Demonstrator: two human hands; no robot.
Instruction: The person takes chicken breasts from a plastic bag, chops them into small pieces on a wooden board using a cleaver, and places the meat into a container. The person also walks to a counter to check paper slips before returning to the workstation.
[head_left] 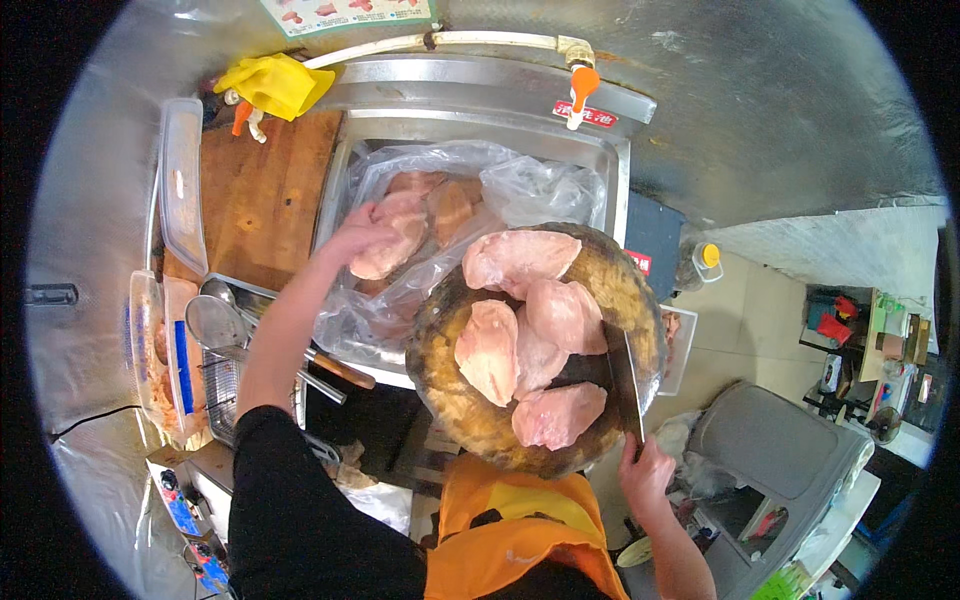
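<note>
Reading the round wooden block (pixel 440 395) as a clock, with 12 at the far side, the left hand (pixel 370 234) reaches out at 10 o'clock, into a clear plastic bag (pixel 465 155) lying in the metal sink (pixel 618 180). Its partly bent fingers touch a pale raw piece of meat (pixel 402 238) among others in the bag; how firm that grip is, I cannot tell.

Between 4 and 5 o'clock, the right hand (pixel 648 468) has its grip closed around the handle of a cleaver (pixel 624 375), whose blade points up past 3 o'clock, near the block's edge.

Five meat pieces rest on the block: one near 12 (pixel 520 260), one toward 9 (pixel 487 352), one toward 1 (pixel 566 314), one around the centre (pixel 538 358), partly covered, and one near 6 (pixel 560 415).

Farther out at 10 o'clock is a rectangular wooden board (pixel 265 205); an orange-handled tap (pixel 583 88) hangs near 12.
</note>
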